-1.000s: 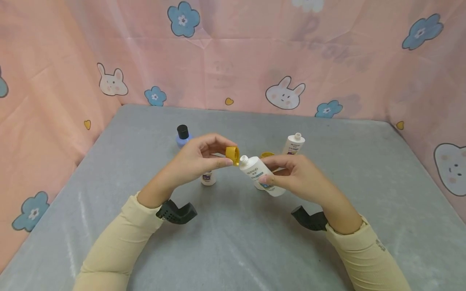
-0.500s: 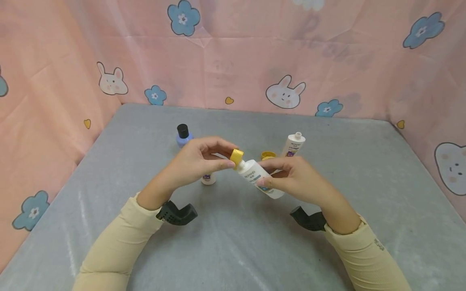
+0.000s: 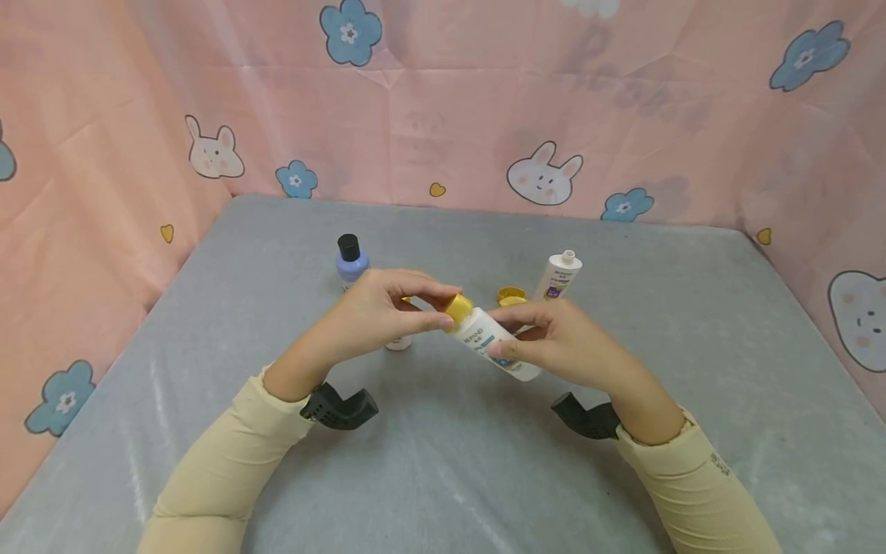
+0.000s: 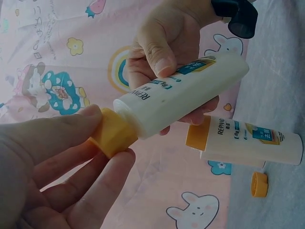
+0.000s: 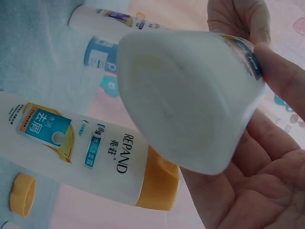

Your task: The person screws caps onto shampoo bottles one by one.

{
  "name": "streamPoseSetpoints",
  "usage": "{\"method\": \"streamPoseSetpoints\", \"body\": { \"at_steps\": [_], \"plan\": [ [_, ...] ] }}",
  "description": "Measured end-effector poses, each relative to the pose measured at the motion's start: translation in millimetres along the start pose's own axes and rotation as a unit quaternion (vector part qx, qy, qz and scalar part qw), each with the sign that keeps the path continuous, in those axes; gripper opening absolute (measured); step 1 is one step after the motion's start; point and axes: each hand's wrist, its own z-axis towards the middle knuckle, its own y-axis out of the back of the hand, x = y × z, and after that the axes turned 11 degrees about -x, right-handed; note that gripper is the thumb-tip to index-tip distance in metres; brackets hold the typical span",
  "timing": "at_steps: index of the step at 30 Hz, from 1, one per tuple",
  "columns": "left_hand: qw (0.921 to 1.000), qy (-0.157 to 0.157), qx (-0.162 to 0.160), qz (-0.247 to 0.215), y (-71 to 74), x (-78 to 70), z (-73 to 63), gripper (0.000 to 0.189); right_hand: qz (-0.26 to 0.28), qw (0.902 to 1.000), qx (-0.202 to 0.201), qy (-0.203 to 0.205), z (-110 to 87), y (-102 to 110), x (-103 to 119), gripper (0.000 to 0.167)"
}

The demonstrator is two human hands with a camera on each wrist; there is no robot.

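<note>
My left hand (image 3: 377,312) pinches a yellow cap (image 4: 114,133) between thumb and fingers. The cap sits over the mouth of a white shampoo bottle (image 3: 477,332), covering its neck. That bottle is tilted above the table, its top toward the left hand and its base low on the right. My right hand (image 3: 564,335) grips the bottle's body, thumb on the front label. Filling much of the right wrist view is the bottle's base (image 5: 176,109).
A capped white shampoo bottle (image 5: 95,148) stands behind the right hand. Near it are an uncapped white bottle (image 3: 559,273) and a loose yellow cap (image 4: 259,184). Behind the left hand stand a blue-purple bottle (image 3: 351,265) with a black top and another white bottle (image 3: 398,344), partly hidden.
The left hand has brought the yellow cap from beside the bottle's bare neck onto it, tipping the cap over and moving slightly right and down. The right hand keeps its grip, nearly still.
</note>
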Motion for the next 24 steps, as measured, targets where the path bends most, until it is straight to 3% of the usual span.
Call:
{"method": "streamPoseSetpoints", "body": {
  "at_steps": [24],
  "plan": [
    [0.9983,-0.027,0.004,0.051,-0.5,1.5,-0.2,0.032,0.008,0.9994,0.029,-0.016,1.8,0.2,-0.7,0.034]
  ]
}}
